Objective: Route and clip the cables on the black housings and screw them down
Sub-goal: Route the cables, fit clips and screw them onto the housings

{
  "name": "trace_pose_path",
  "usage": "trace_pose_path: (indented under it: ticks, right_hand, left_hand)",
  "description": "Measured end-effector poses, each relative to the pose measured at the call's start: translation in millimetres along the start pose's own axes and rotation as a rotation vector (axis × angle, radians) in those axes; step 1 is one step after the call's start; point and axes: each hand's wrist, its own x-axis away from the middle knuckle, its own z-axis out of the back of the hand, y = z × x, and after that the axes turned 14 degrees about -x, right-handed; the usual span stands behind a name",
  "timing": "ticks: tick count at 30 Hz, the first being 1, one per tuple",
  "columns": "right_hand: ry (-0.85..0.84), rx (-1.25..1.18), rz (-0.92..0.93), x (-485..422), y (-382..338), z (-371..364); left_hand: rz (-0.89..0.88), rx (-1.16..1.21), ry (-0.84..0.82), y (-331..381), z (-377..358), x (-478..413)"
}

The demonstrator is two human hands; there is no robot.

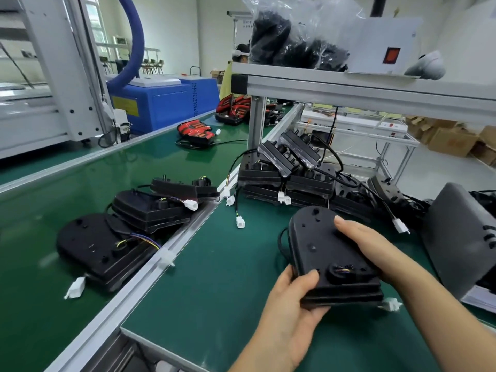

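I hold a black housing above the green bench mat, its flat back facing up. My left hand grips its near left corner, thumb on top. My right hand holds its right side, thumb lying across the top. A black cable loops out on the housing's left. A white connector shows under its near right corner. Coloured wires sit in a round opening near the front edge.
Three more black housings with white plugs lie on the green conveyor belt at left. A pile of housings is stacked behind the bench mat. A dark grey cover stands at right. An aluminium rail divides belt and bench.
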Motion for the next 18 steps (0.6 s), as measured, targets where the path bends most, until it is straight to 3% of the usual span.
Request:
trace_pose_path:
  ticks: [4, 8, 13, 18]
  right_hand:
    - [-0.023, -0.123, -0.014, 7.8, 2.2, -1.5]
    - [0.07, 0.059, 0.178, 25.6, 16.8, 0.2]
    - [0.168, 0.206, 0.288, 36.8, 45.3, 3.6]
    - [0.146, 0.395, 0.288, 34.6, 69.5, 4.3]
  left_hand:
    - [-0.081, 0.137, 0.074, 17.4, 0.4, -2.9]
    - [-0.315, 0.156, 0.218, 70.5, -1.0, -19.8]
    - [-0.565, 0.132, 0.366, 159.5, 9.1, -54.8]
    - [-0.601, 0.052, 0.641, 222.8, 28.7, -92.0]
